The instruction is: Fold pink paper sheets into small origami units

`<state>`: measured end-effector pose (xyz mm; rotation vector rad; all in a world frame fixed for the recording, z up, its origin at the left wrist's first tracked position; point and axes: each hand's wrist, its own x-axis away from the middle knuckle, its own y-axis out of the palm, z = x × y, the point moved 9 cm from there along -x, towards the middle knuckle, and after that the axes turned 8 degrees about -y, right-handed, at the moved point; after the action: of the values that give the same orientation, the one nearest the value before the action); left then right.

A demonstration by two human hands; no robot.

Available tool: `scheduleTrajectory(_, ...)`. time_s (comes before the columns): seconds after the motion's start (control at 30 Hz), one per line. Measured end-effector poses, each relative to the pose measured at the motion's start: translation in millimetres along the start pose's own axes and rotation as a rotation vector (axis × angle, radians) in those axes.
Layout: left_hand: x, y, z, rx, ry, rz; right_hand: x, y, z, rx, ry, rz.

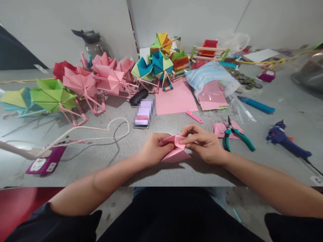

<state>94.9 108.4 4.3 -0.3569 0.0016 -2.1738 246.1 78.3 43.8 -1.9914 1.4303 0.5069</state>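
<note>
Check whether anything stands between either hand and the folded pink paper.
Nothing visible does. The left hand and right hand both grip the folded pink paper directly. The nearest loose items, the pink cutter beyond the right hand and the pliers to its right, lie clear of it.

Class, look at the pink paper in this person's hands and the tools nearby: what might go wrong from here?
1. The left hand and right hand both grip the folded pink paper; too firm a pinch might crease or tear it.
2. The pliers lie open beside the right hand; an outward move might knock them.
3. The glue gun may be hot; the picture cannot tell.
</note>
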Motion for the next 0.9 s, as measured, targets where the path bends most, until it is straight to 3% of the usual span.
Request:
scheduleTrajectory(0.3, 4, 10.0, -3, 0.115, -0.088, -0.084, 4, -2, 17, -0.128, 0.174, 0.127)
scheduleTrajectory(0.9, 3, 9.4, -2, 0.097, -0.079, -0.074, 10, -13, 30, -0.017, 0.218, 0.202)
